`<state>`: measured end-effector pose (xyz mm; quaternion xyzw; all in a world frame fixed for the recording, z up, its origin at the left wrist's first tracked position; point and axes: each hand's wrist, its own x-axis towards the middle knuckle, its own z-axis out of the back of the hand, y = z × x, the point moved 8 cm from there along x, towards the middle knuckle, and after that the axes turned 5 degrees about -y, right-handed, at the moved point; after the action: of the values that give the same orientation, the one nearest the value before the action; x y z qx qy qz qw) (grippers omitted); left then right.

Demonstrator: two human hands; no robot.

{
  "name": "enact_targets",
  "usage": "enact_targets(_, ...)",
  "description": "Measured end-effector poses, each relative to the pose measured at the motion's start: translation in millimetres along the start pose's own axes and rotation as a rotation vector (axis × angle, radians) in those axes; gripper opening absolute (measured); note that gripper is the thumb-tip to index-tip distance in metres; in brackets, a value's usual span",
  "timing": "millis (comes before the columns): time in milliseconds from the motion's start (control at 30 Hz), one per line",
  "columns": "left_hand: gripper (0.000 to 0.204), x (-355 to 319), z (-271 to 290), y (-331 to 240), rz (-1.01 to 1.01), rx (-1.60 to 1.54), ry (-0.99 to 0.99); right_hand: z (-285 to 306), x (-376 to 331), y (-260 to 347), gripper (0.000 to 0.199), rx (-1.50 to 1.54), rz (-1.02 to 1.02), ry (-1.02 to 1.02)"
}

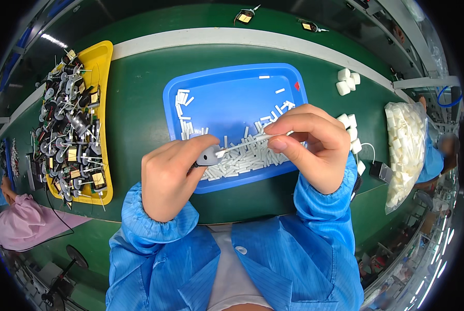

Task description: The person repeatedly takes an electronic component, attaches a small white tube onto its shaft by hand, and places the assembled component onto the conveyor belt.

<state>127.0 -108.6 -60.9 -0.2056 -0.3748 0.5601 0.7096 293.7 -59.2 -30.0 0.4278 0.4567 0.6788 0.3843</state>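
Note:
My left hand (pixel 170 171) grips a small grey plastic part (pixel 209 156) with a dark hole in its side. From that part a thin white lead (pixel 242 144) runs to the right, held nearly level. Its far end is pinched between thumb and forefinger of my right hand (pixel 319 147); whether a small sleeve sits on it there is hidden. Both hands are above the near half of a blue tray (pixel 170 103). Many short white tubes (pixel 242 163) lie loose in it, mostly heaped along the near side.
On the left, a yellow tray (pixel 106 78) is piled with grey-and-black wired assemblies (pixel 68 129). White blocks (pixel 344 83) and a clear bag of white pieces (pixel 404 150) are on the right. Two small assemblies (pixel 245 16) lie beyond the white rail (pixel 206 37). A pink sleeve (pixel 30 223) shows at left.

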Motion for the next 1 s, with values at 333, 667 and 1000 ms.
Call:
enact_targets(333, 0.029, 11, -10, 3, 0.016, 0.047, 0.051, 8, 1, -19, 0.017, -0.014, -0.094, -0.023)
enact_targets(667, 0.029, 12, -13, 8, 0.012, 0.046, 0.06, 6, 1, -27, 0.016, -0.018, -0.118, -0.014)
enact_targets(1000, 0.032, 20, -18, -3, -0.074, 0.063, 0.067, -14, 3, -32, 0.011, -0.195, -0.027, 0.035)
